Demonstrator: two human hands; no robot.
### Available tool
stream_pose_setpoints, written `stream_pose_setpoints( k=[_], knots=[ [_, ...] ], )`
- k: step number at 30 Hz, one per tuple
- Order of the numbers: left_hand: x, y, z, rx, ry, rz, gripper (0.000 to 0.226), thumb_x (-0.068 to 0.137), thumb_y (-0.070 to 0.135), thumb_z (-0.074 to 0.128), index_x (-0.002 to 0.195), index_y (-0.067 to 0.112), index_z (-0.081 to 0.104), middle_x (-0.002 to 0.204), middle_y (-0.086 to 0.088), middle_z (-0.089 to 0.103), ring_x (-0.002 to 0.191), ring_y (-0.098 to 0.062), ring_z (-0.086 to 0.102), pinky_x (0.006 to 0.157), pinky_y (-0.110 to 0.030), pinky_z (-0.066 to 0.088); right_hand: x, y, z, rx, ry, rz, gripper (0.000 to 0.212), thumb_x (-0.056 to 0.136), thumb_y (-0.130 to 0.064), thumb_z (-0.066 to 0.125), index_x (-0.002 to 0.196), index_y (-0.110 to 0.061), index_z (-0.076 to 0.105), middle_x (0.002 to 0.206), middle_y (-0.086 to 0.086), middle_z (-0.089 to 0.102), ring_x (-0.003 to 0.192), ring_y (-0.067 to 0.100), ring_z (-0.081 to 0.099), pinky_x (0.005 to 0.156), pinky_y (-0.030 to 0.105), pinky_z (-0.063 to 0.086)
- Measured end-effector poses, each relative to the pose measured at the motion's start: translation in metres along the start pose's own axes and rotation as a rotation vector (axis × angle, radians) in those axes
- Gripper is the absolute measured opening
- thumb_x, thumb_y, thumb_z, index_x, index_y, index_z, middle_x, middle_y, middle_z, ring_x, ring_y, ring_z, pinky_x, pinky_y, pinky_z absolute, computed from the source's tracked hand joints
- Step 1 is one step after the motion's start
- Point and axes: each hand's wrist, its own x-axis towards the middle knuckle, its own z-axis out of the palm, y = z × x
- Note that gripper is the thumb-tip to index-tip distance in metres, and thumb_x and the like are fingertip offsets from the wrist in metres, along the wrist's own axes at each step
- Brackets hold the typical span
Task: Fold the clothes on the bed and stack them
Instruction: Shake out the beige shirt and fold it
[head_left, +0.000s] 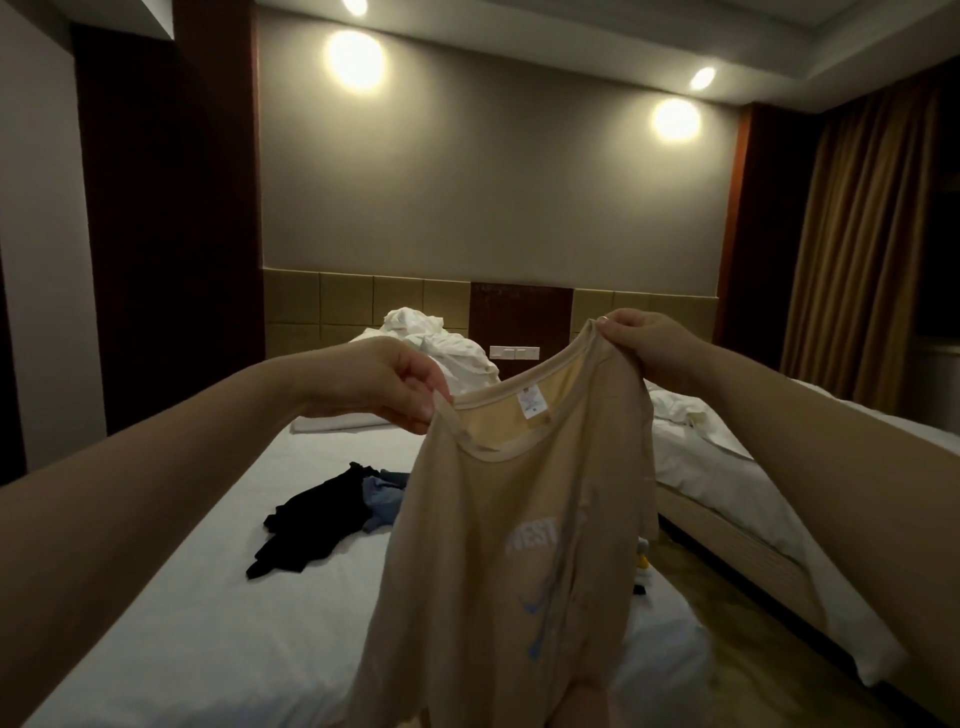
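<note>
A beige T-shirt (498, 561) with white lettering and a blue print hangs in the air in front of me, above the white bed (208, 597). My left hand (384, 384) pinches its left shoulder by the neckline. My right hand (649, 343) pinches the other shoulder, held a little higher. The collar sags open between them, with a white label showing inside. On the bed behind the shirt lie a crumpled black garment (306, 525) and a blue-grey garment (382, 501), touching each other.
A bunched white duvet (441, 348) and a pillow sit at the head of the bed. A second bed (779, 467) with rumpled white bedding stands to the right, across a narrow strip of wooden floor (737, 623). Brown curtains (872, 249) hang at the far right.
</note>
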Motion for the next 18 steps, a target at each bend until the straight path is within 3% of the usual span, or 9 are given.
stream_pose_setpoints(
  k=[5,8,13,15,18],
  knots=[
    [0.019,0.013,0.013,0.462,-0.016,-0.045,0.008,0.077,0.010,0.072,0.077,0.015,0.066,0.068,0.006,0.066,0.059,-0.001,0.064,0.059,-0.012,0.050,-0.012,0.005,-0.016,-0.178,0.028,0.028,0.018,0.096,-0.028,0.049,0.097,-0.016,0.061,0.091,0.001,0.057,0.082,0.011,0.055,0.067,0.022,0.044],
    [0.033,0.017,0.017,0.593,0.009,-0.048,0.009,0.080,0.020,0.071,0.085,0.015,0.067,0.075,0.004,0.067,0.065,-0.004,0.064,0.066,-0.015,0.053,-0.021,0.007,-0.025,-0.238,0.058,0.047,0.021,0.096,-0.030,0.049,0.101,-0.014,0.062,0.093,0.003,0.057,0.083,0.013,0.055,0.066,0.022,0.044],
    [0.052,0.022,0.025,0.945,0.164,0.085,0.007,0.085,0.021,0.065,0.091,0.018,0.064,0.070,0.015,0.054,0.067,-0.003,0.053,0.063,-0.016,0.041,-0.037,0.009,-0.046,-0.227,0.166,0.051,0.024,0.094,-0.028,0.052,0.105,-0.010,0.062,0.092,0.002,0.059,0.083,0.012,0.056,0.064,0.020,0.043],
    [0.060,0.023,0.029,0.943,0.252,0.153,0.006,0.085,0.020,0.064,0.090,0.021,0.061,0.074,0.013,0.051,0.072,-0.006,0.049,0.062,-0.015,0.038,-0.043,0.009,-0.055,-0.232,0.215,0.054,0.024,0.093,-0.029,0.054,0.104,-0.010,0.063,0.094,0.003,0.059,0.087,0.015,0.056,0.067,0.022,0.044],
    [0.070,0.025,0.033,0.683,0.318,0.234,0.008,0.087,0.017,0.060,0.088,0.023,0.056,0.081,0.007,0.056,0.070,-0.004,0.049,0.059,-0.016,0.036,-0.054,0.009,-0.068,-0.254,0.274,0.059,0.025,0.092,-0.031,0.056,0.103,-0.010,0.065,0.097,0.005,0.061,0.090,0.016,0.057,0.072,0.024,0.046]
  ],
)
